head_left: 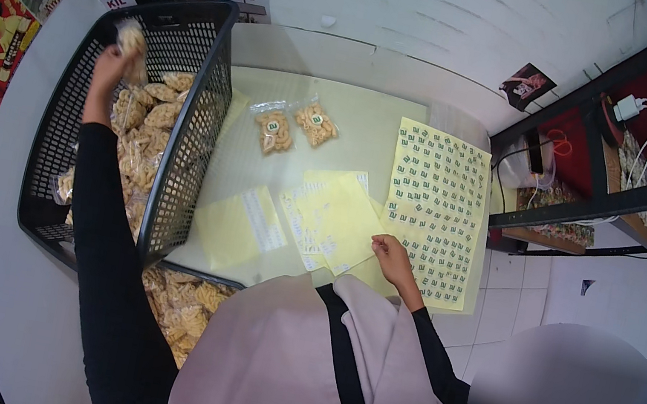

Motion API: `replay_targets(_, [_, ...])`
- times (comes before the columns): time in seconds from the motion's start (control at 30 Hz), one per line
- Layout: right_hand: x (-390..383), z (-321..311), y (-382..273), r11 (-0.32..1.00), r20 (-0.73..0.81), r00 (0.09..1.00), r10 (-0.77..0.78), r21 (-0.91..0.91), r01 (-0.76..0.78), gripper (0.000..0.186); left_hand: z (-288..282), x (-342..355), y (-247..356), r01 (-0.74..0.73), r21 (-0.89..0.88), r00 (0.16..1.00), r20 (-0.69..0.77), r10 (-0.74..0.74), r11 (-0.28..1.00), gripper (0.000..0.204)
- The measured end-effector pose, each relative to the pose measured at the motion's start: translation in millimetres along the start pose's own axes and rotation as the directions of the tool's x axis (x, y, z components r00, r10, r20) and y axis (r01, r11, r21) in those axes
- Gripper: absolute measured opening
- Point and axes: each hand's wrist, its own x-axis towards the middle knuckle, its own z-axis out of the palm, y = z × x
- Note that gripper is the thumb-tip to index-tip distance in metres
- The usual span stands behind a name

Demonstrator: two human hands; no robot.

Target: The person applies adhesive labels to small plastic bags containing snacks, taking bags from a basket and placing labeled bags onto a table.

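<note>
Two tabletop bags [272, 132], one bag [135, 41] in curled left hand [110, 64]; right hand [391, 259], hold unclear

A packet [134, 46] is held over the basket [189, 142] by the left hand [110, 64]; the right hand [391, 257] is positioned by yellow paper [349, 213].

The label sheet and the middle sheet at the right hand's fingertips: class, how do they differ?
The label sheet has small dark prints nearly all over; the middle sheet is mostly bare. The label sheet lies nearly straight; the middle sheet lies askew. Both are pale yellow.
</note>
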Motion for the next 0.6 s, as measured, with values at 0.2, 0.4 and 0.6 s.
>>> replay_targets(0.2, [0.9,15.7,1.3,0.998,0.015,0.998,-0.062,-0.003,0.062,0.022,-36.2,-7.9,171.8,-0.236,-0.429,0.962,-0.228,0.148,0.872,0.054])
replay_targets(0.4, [14.7,50.6,-2.7,0.990,0.050,0.989,-0.142,-0.019,0.143,0.017,76.2,-122.6,265.5,-0.478,-0.513,0.868,-0.150,0.474,0.713,0.063])
replay_targets(0.6, [4.8,51.6,-13.5,0.963,0.097,0.976,-0.195,-0.169,0.210,0.017,217.2,-288.5,162.5,0.089,-0.546,0.896,0.409,0.173,0.833,0.074])
